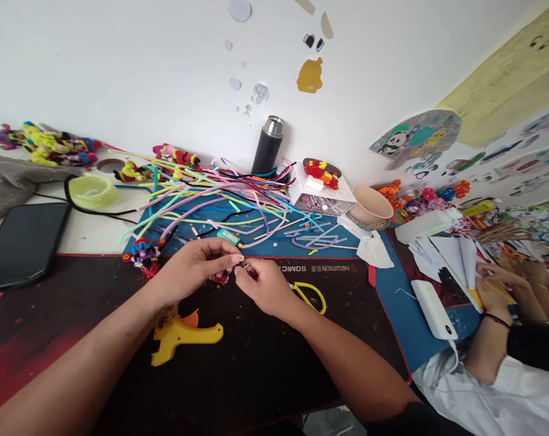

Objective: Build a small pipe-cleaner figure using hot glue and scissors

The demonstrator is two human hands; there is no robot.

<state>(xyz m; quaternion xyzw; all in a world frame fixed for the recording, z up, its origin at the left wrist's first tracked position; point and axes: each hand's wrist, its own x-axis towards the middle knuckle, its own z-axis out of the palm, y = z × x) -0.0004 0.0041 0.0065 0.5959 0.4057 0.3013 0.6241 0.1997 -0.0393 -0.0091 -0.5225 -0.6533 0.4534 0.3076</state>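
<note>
My left hand (204, 266) and my right hand (268, 287) meet above the dark mat (274, 363), both with thumb and fingers pinched together. Between the fingertips is something small, partly metallic and too tiny to name. A bit of red glittery material (220, 278) shows just below them. The yellow handle of a pair of scissors (317, 297) sticks out beside my right wrist. Under my left forearm lies a yellow glue gun (188, 335) with an orange trigger. A small pipe-cleaner figure (143, 253) in blue and red rests left of my left hand.
Loose pipe cleaners (211, 197) spread behind the hands. A black flask (268, 148), a white box (326, 197) and a bowl (371, 207) stand by the wall. A phone (22, 245) lies left. At right, a co-worker's hands (495, 290) are near a white power bank (434, 310).
</note>
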